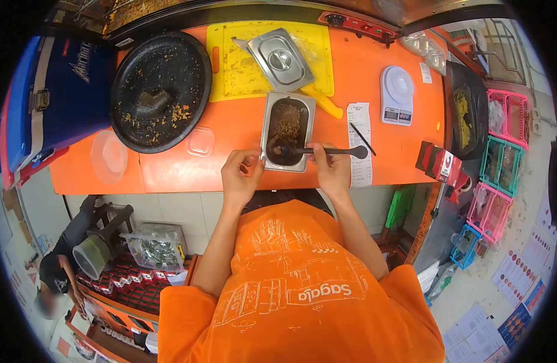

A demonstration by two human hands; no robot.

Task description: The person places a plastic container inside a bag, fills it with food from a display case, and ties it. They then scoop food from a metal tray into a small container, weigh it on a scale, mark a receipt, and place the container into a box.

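A rectangular metal food pan (310,121) stands near the table's front edge, with brown shredded food (287,121) inside. A black ladle (345,151) lies across its right rim, its bowl down in the front of the pan. My right hand (332,172) is closed around the ladle's handle at the pan's right side. My left hand (241,176) has its fingers curled at the pan's front left corner, pinching the rim. Behind the pan, a metal lid (281,59) rests on a yellow cutting board (230,66), near a yellow-handled knife (324,101).
To the left are a large black round pan (163,91) with crumbs, clear plastic lids (201,141) and a blue cooler (66,78). On the right lie a receipt (358,127), a black pen (362,138), a white scale (397,97) and a red box (439,162). Another person (63,260) is at lower left.
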